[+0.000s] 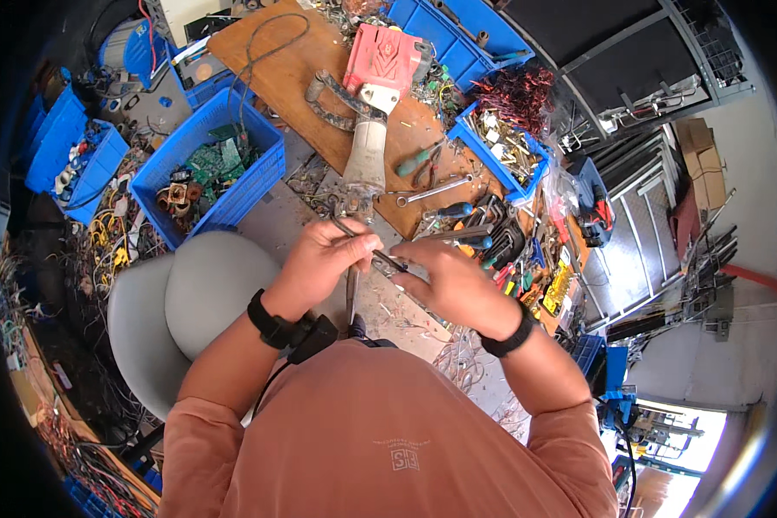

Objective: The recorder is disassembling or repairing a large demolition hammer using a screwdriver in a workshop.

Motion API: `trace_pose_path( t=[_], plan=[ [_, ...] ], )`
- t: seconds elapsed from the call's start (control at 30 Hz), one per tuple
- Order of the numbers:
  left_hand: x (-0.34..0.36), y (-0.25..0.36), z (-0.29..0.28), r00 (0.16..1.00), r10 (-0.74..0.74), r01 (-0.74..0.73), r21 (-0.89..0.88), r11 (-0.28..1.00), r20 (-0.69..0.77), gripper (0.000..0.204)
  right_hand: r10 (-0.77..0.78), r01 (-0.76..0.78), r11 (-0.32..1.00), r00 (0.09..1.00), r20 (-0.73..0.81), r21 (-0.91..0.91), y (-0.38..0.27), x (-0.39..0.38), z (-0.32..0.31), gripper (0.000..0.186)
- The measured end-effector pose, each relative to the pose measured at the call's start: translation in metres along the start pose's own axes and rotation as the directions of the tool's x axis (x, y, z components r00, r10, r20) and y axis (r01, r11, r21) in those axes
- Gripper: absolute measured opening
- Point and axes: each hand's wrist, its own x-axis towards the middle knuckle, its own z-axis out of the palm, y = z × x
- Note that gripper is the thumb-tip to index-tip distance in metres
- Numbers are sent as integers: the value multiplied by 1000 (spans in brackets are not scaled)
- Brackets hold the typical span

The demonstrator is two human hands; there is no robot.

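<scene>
My left hand (pixel 328 263) is pinched on a thin dark cable-like piece (pixel 387 260) in the middle of the view. My right hand (pixel 453 285) has its fingers closed on the same piece, a little to the right. Beyond them lies a red and grey power hammer (pixel 378 60) with a black looped handle. Its lower metal end is beside my fingers, and a metal bar (pixel 351 304) points down toward my body from under my left hand. My fingertips and parts of what they grip are partly hidden.
A wooden board (pixel 259 60) bears the hammer, a wrench (pixel 427 192) and tools. A blue crate (pixel 158 177) of circuit boards stands left, above a grey chair (pixel 147 319). A blue bin (pixel 517 188) of metal pieces sits right, with metal frames (pixel 630 259) beyond. Wire heaps lie left.
</scene>
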Motion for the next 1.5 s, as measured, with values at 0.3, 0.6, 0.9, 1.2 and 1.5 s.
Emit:
trace_pose_path(
  t=[0.3, 0.6, 0.9, 1.2, 1.5],
  plan=[
    [50, -117, -61, 895, -443, 417, -442, 794, 48, 25, 83, -86, 886, 996, -27, -455, 54, 89, 75, 14],
    [107, -182, -42, 773, -628, 368, -745, 556, -87, 20, 238, -49, 613, 963, 126, -788, 90, 124, 67, 13],
    [114, -192, -33, 709, -697, 355, -803, 479, -102, 19, 228, 3, 591, 959, 171, -807, 110, 138, 66, 12],
    [121, -200, -24, 714, -691, 339, -807, 484, -114, 20, 346, -74, 546, 927, 144, -834, 116, 148, 62, 15],
    [121, -201, -20, 736, -658, 268, -824, 500, -160, 17, 422, -109, 540, 893, 157, -834, 126, 150, 67, 16]
  ],
)
